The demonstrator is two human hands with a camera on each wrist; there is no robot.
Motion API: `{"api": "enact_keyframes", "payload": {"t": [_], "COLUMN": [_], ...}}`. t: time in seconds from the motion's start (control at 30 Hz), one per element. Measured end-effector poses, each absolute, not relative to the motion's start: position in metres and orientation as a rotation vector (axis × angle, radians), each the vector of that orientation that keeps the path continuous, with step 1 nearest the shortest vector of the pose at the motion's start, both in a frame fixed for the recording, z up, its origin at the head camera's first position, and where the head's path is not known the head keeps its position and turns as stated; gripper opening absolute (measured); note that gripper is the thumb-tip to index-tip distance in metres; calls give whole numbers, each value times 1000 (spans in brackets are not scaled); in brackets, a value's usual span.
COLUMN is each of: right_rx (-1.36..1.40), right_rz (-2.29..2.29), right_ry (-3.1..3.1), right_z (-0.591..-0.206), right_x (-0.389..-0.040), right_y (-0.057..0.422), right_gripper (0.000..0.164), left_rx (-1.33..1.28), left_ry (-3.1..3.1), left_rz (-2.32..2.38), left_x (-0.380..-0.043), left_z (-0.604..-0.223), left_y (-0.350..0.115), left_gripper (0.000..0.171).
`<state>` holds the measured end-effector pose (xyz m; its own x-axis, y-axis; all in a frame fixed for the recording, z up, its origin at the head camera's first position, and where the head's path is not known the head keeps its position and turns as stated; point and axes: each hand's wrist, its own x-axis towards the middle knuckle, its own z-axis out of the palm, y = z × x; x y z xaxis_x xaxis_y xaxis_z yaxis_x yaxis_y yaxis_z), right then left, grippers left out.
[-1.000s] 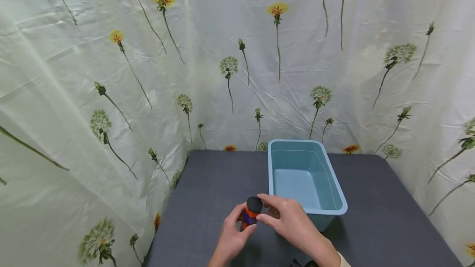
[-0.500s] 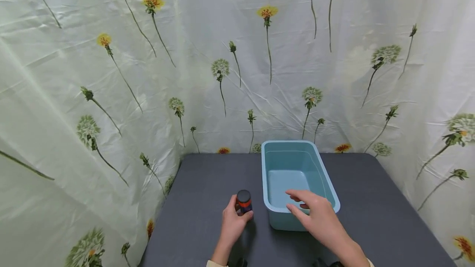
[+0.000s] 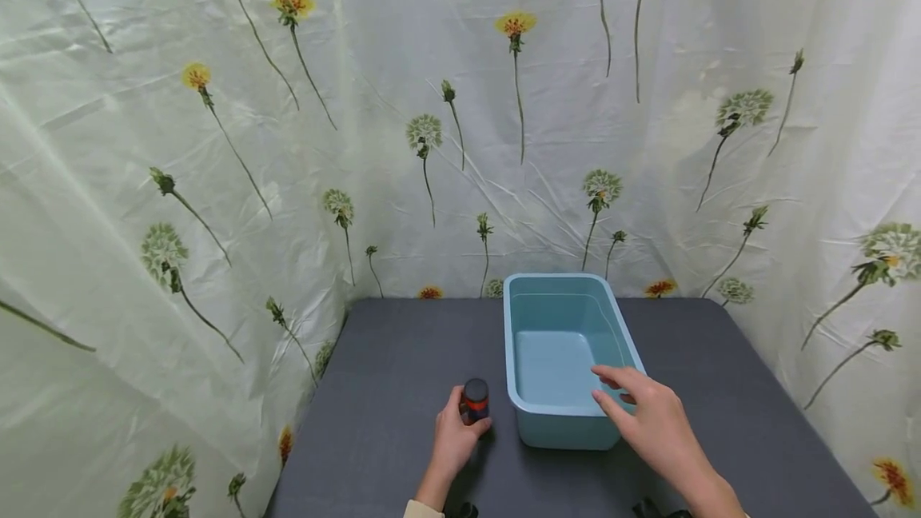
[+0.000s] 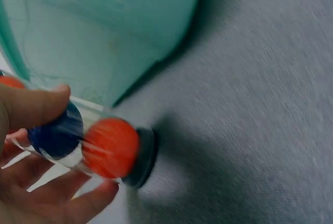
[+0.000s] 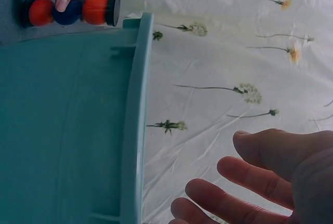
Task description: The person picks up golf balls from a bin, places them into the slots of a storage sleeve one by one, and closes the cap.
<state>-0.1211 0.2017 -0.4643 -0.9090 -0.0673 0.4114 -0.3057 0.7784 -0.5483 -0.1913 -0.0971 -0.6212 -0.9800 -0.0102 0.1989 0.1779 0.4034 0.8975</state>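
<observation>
My left hand (image 3: pixel 452 440) grips a clear tube (image 3: pixel 476 404) with black end caps. Orange, blue and orange balls are stacked inside it, plain in the left wrist view as a blue ball (image 4: pixel 57 134) and an orange ball (image 4: pixel 111 148). Thumb and fingers wrap the middle of the tube, which stands about upright left of the bin. Whether its lower cap touches the table I cannot tell. Over the bin's front right corner hovers my right hand (image 3: pixel 658 426), its fingers relaxed and apart with nothing between them, as the right wrist view also shows.
A light blue plastic bin (image 3: pixel 564 432) stands on the dark grey table (image 3: pixel 403 358), right of the tube. Its inside shows no contents. Behind and at both sides hangs a pale curtain (image 3: pixel 388 102) printed with dandelions.
My right hand has let go of the tube and moved right, over the bin's front right corner. The left hand keeps holding the tube, now more upright. The head view has shifted slightly.
</observation>
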Motion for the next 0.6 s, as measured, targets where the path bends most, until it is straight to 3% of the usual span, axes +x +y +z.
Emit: {"api": "enact_keyframes", "payload": {"t": [0.37,0.6], "right_rx": [268,276], "right_rz": [769,707], "right_ry": [-2614,-2566], "right_z": [-465,-463], "right_x": [-128,-130], "right_y": [219,235], "right_gripper": [38,45], "left_rx": [-226,-284], "left_ry": [-2521,-2646], "left_rz": [-1562,-1429], "left_x": [-195,-192], "left_z": [-626,-615], "left_y": [-96,-104], "left_gripper": [59,74]}}
